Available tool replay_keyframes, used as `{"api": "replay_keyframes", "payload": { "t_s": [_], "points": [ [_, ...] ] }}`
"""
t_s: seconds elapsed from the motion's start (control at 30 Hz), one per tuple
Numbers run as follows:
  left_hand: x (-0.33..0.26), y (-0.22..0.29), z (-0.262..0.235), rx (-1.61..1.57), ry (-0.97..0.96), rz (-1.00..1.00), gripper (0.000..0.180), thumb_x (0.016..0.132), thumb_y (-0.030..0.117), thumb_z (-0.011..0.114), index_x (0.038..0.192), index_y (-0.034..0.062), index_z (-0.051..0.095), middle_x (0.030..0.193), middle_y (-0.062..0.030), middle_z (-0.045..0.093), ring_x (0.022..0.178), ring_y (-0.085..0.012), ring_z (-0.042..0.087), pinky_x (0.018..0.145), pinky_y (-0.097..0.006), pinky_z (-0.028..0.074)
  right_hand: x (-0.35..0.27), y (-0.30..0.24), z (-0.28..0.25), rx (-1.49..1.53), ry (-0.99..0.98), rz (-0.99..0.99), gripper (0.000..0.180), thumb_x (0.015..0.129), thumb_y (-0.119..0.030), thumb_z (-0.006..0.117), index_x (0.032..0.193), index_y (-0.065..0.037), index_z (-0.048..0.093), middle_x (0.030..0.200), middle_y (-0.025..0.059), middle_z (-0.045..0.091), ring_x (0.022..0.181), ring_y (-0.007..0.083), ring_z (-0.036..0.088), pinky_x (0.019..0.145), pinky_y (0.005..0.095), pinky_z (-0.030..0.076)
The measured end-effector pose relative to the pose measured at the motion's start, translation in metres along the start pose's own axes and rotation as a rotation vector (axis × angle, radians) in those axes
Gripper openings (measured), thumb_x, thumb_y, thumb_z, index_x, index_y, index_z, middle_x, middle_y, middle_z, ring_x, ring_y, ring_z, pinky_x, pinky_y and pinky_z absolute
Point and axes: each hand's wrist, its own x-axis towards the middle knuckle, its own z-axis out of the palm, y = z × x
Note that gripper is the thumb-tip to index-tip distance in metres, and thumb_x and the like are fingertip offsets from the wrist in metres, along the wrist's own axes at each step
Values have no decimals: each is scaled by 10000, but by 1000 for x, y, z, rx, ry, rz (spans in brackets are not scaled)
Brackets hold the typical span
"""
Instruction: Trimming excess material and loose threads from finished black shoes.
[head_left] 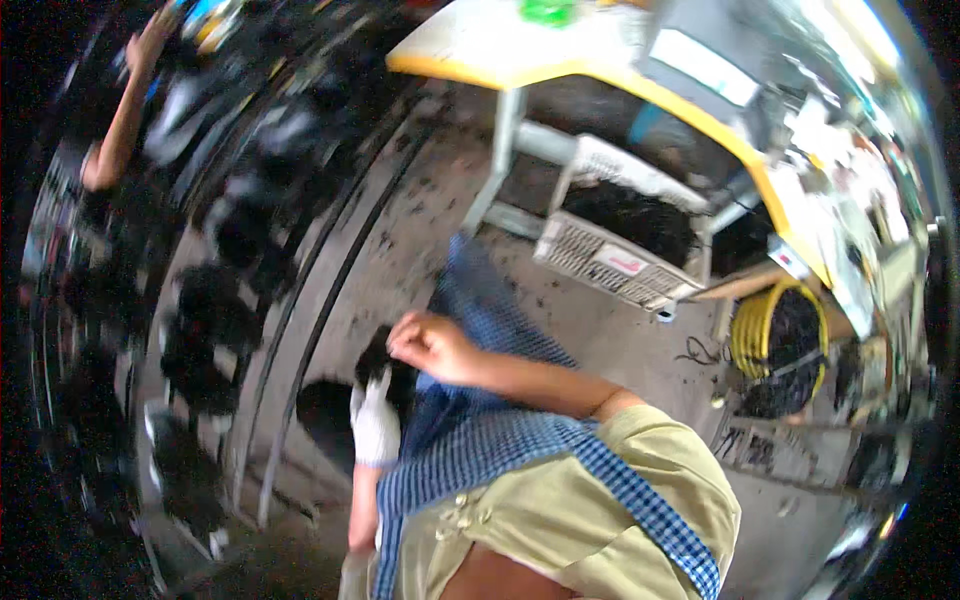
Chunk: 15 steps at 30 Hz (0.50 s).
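My left hand [376,425], in a white glove, is held low in front of me with its fingers closed around the lower side of a black, fuzzy-looking piece [378,352]. Bare and curled, my right hand [435,348] comes across from the right, its fingertips beside that black piece. Whatever lies in its pinched fingers is too small or hidden to make out. A larger dark, rounded shape [325,415] sits just left of the glove; blur hides its kind. A blue checked apron [490,440] hangs behind both hands.
Dark rails [340,270] and rows of black bundles [210,320] run along the left. A co-worker's arm [125,120] reaches in at the upper left. Ahead stands a yellow-edged table [450,70], with a white crate [610,262] of black material beneath. A yellow basket [745,330] stands right.
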Motion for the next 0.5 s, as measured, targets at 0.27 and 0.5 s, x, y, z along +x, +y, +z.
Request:
{"api": "replay_keyframes", "payload": {
  "t_s": [0.27, 0.5],
  "points": [
    [7, 11, -12, -37, 165, -3, 358, 912, 57, 410, 1253, 78, 518, 1281, -177, 492, 1182, -276, 478, 1001, -347, 366, 25, -34, -13, -386, -53, -31, 232, 737, -58, 726, 962, -57, 667, 969, 69, 600, 592, 114, 550, 512, 235, 448],
    [7, 24, -19, -1021, 282, -178, 370, 910, 137, 518, 1261, 25, 479, 1205, -90, 558, 1095, -176, 520, 951, -295, 399, 29, -51, -10, -525, -169, -217, 321, 692, -62, 752, 1001, -105, 673, 928, 74, 587, 623, 155, 592, 511, 247, 480]
  ]
}}
